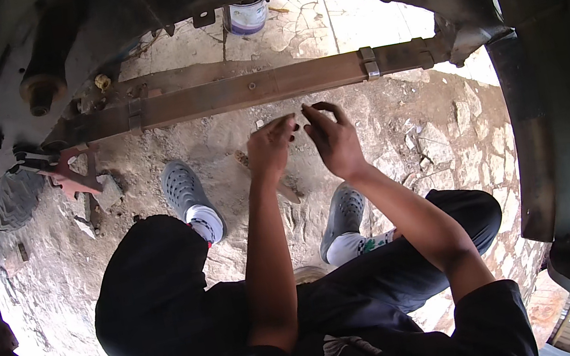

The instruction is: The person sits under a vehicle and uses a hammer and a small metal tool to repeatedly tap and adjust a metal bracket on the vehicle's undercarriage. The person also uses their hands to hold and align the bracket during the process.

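Note:
My left hand [273, 142] and my right hand [330, 138] are raised close to each other, just below a long rusty metal bar [210, 101] that spans the view. The left fingers are drawn together, with darkened tips; whether a small thing is between them I cannot make out. The right fingers are curved and apart, with no held object visible. A long narrow brownish piece [286, 193] lies on the ground beneath, partly hidden by my left hand.
Dark vehicle bodywork [551, 131] frames the view. At left are a red metal stand [78, 180], broken blocks [109, 194] and a tyre [9, 204]. A white can [247, 18] stands beyond the bar. My feet in grey clogs [182, 188] rest on rough, rubble-strewn ground.

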Motion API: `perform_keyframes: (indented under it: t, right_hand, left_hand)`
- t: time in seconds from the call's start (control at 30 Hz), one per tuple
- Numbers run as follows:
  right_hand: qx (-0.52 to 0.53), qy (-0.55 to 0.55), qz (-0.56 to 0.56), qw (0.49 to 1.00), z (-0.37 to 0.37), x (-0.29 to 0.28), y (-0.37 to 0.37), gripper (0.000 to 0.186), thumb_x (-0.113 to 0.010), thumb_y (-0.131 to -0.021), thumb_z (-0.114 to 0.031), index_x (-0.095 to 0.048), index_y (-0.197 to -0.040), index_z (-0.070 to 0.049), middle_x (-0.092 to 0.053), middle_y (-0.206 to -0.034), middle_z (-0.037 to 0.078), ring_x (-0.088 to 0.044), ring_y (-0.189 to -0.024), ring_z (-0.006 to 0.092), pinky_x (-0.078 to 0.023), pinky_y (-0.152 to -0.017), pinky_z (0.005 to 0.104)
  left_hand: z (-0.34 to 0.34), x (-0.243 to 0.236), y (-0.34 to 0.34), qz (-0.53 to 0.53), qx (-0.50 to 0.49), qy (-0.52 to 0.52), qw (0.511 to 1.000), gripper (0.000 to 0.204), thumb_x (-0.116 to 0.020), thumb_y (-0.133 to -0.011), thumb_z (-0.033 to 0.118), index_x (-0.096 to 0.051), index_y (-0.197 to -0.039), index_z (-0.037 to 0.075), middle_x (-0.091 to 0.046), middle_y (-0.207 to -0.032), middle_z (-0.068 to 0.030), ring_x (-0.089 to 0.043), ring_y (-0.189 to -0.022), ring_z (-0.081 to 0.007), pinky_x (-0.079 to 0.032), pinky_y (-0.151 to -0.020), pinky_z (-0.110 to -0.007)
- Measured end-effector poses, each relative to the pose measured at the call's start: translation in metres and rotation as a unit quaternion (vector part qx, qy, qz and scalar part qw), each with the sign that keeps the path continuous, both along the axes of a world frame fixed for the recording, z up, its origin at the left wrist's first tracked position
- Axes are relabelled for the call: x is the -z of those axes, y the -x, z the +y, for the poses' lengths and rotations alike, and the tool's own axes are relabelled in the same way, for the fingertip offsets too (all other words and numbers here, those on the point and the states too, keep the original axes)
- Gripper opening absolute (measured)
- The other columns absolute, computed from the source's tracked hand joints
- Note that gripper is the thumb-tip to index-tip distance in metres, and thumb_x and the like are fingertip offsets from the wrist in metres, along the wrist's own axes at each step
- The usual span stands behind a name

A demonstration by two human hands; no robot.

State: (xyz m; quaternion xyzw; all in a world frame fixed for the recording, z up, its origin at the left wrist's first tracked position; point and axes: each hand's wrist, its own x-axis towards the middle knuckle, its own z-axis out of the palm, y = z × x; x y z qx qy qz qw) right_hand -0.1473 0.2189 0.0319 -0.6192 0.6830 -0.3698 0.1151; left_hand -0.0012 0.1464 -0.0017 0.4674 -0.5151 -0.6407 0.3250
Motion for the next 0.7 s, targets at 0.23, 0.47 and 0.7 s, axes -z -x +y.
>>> perform_keyframes:
  t: [0.23, 0.47, 0.7]
  right_hand:
    - [0.061, 0.133, 0.12, 0.982, -0.043, -0.041, 0.051, 0.028, -0.07, -0.091, -0.005, -0.072, -0.119, -0.006, -0.067, -0.108, 0.02, -0.071, -0.085, 0.0353, -0.059, -0.07, 0.041]
    - [0.165, -0.12, 0.327, 0.923, -0.08, -0.039, 0.089, 0.027, -0.052, -0.102, -0.015, -0.065, -0.123, -0.004, -0.063, -0.124, 0.013, -0.065, -0.115, 0.0323, -0.058, -0.089, 0.0419]
    - [0.231, -0.238, 0.165, 0.929, -0.091, -0.048, 0.051, 0.029, -0.047, -0.102, -0.008, -0.058, -0.128, 0.002, -0.06, -0.126, 0.02, -0.062, -0.118, 0.0332, -0.057, -0.096, 0.0403]
  left_hand:
    - [-0.083, -0.028, -0.007, -0.192, -0.138, 0.368, 0.899, 0.023, -0.075, -0.089, 0.028, -0.078, -0.103, 0.01, -0.076, -0.095, -0.0128, -0.072, -0.087, -0.0314, -0.055, -0.08, -0.041]
    - [-0.144, -0.024, -0.003, -0.348, 0.106, 0.299, 0.882, 0.015, -0.078, -0.081, 0.021, -0.08, -0.091, 0.01, -0.074, -0.094, -0.0152, -0.071, -0.092, -0.0329, -0.056, -0.087, -0.042]
    - [-0.143, -0.008, -0.015, -0.335, 0.074, 0.296, 0.891, 0.013, -0.08, -0.08, 0.021, -0.081, -0.092, 0.014, -0.076, -0.091, -0.0146, -0.074, -0.086, -0.0322, -0.06, -0.083, -0.041]
